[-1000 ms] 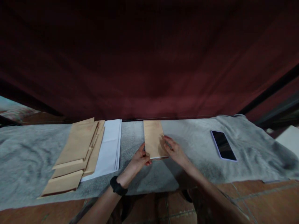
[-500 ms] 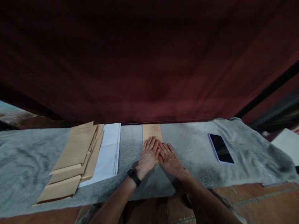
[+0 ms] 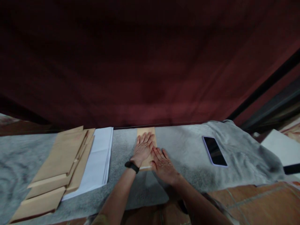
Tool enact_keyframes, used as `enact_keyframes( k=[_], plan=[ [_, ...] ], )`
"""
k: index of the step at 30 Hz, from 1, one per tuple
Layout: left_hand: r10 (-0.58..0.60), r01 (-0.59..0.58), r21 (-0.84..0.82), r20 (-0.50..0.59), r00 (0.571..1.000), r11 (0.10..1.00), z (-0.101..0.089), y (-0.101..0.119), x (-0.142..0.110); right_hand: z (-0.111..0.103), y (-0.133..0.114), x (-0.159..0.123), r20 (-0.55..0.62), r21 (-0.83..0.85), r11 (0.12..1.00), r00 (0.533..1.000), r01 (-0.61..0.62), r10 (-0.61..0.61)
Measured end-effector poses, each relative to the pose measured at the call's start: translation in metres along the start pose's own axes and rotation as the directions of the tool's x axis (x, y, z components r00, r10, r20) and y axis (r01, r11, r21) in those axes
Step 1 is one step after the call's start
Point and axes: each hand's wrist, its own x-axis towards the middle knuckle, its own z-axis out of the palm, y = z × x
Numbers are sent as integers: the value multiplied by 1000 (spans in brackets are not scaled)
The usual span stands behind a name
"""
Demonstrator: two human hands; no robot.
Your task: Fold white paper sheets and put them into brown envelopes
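A tan folded paper or envelope (image 3: 145, 130) lies flat on a grey cloth in the middle, with a pale strip along its near edge. My left hand (image 3: 143, 147), with a dark band at the wrist, rests flat over its middle with the fingers stretched out. Beside it, my right hand (image 3: 164, 164) is laid palm down at the paper's right edge, fingers straight and the fingertips close to the left hand. Both palms cover part of the tan paper, so its middle is hidden.
Several brown paper envelopes (image 3: 61, 156) lie overlapped at the left, partly over folded white sheets (image 3: 99, 157). A phone in a purple case (image 3: 215, 151) lies to the right on the grey cloth (image 3: 185, 140). A dark red curtain-like surface (image 3: 150, 78) rises behind.
My left hand has slid forward up the paper, and my right hand has shifted toward its lower right edge, uncovering the paper's near end. The camera view has turned slightly right.
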Motion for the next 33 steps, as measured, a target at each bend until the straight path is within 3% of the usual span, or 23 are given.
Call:
enact_keyframes(
  k=[6, 16, 22, 29, 33],
  plan=[
    [4, -4, -8, 1, 1000, 1000, 0, 1, -2, -4, 2, -9, 42, 70, 997, 998, 35, -38],
    [151, -151, -9, 55, 987, 989, -9, -2, -32, -40, 17, -17, 201, 220, 969, 967, 112, -157],
    [223, -219, -51, 91, 971, 974, -10, -5, -57, -42, 19, -20, 176, 240, 964, 971, 117, -161],
    [291, -265, -166, 160, 943, 950, -26, -10, -87, -41, 19, -14, 108, 234, 967, 985, 105, -133],
    [286, -263, -174, 130, 949, 949, -28, -7, -96, -39, 20, -9, 110, 249, 964, 987, 89, -120]
  ],
)
